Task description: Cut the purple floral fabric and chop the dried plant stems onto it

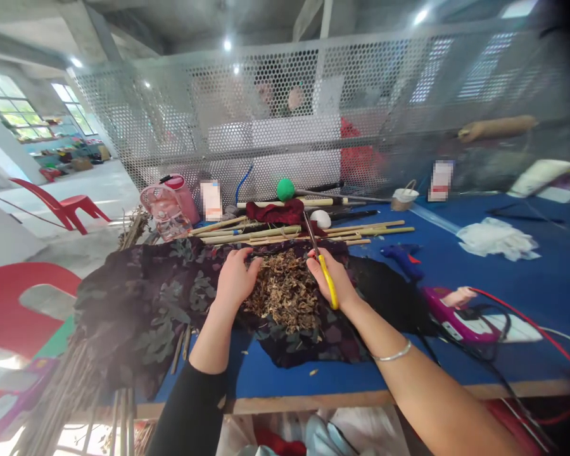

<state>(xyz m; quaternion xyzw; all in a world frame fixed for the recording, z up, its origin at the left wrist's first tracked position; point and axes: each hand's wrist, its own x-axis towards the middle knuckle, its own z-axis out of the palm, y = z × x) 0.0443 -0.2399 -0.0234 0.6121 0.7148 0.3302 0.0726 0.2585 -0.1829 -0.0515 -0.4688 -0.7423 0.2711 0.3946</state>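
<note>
A heap of dry brown plant pieces (287,291) lies on a dark floral cloth (152,297) spread over the blue table (275,386). At the heap's upper left, my left hand (236,272) has its fingers apart and thumb out, touching the edge of the heap or the cloth; nothing shows in it. On the right side of the heap, my right hand (333,278) is closed around scissors with yellow handles (329,285), the blades pointing up and away. Its fingertips are partly hidden behind the scissors.
Bamboo sticks (384,228), a dark red cloth (275,212) and a green ball (285,189) lie behind the heap. At the right are a blue glue gun (403,259), a purple device (460,316) with cables and white crumpled plastic (498,239). A perforated screen (171,114) stands behind.
</note>
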